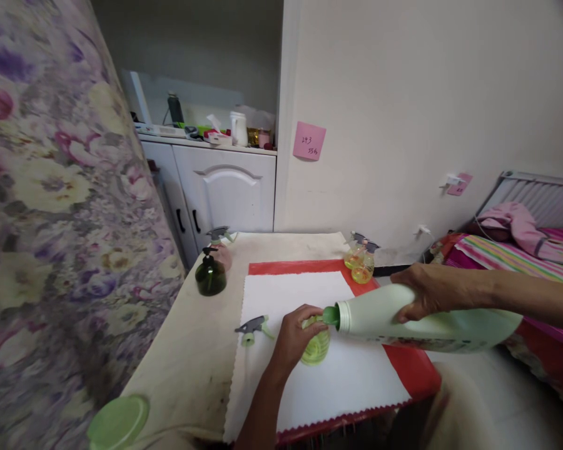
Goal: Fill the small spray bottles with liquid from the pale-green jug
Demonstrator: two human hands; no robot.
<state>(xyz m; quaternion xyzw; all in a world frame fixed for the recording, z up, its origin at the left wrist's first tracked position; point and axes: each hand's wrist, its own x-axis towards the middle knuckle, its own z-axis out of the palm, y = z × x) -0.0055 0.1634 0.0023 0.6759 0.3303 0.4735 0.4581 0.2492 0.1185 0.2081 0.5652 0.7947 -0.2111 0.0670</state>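
My right hand (420, 292) grips a big pale green detergent jug (378, 312), tipped nearly level with its mouth to the left. The green spout (330, 315) of the jug sits at the top of a small yellow-green see-through bottle (316, 349). Around the neck of that bottle my left hand (296, 331) is closed, holding it upright on the white sheet (286, 387). Whether liquid is flowing I cannot make out. To the left of my left hand a grey and green spray trigger head (254, 328) rests on the sheet.
A dark green pump bottle (211, 275) and a pink spray bottle (223, 253) stand at the table's left. Two yellow spray bottles (363, 269) are at the back right. A green round lid (119, 422) is at the near left corner. A floral curtain (65, 206) hangs at left.
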